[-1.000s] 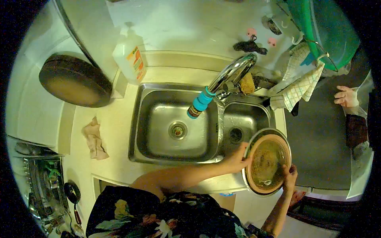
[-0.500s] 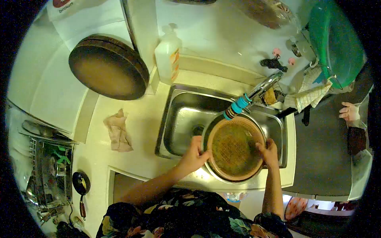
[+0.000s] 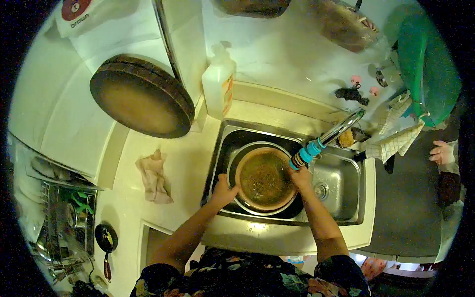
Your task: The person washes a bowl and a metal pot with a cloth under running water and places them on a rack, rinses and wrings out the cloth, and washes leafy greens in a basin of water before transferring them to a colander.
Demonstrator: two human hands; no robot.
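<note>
A round steel bowl (image 3: pixel 258 212) sits low in the left basin of the sink (image 3: pixel 221 134). Nested in it is an orange-brown rimmed basket or strainer (image 3: pixel 240 166) with a murky brown-green wet interior; I cannot make out what it contains. My left hand (image 3: pixel 224 192) grips the left side of the bowl, thumb over the rim. On the opposite side, my right hand (image 3: pixel 301 181) holds the rim, partly under the end of the faucet (image 3: pixel 308 153) with its turquoise fitting. The fingers beneath the rims are hidden.
A white bottle (image 3: pixel 217 86) stands behind the sink. On the left counter lie a crumpled pinkish cloth (image 3: pixel 154 177) and a small pan (image 3: pixel 106 238). A large dark round pan (image 3: pixel 141 99) leans farther back. A checked towel (image 3: pixel 398 133) hangs at the right.
Both hands have moved the bowl and basket leftward, from across the sink's middle divider into the left basin. The right basin and its drain now show. The view has shifted slightly.
</note>
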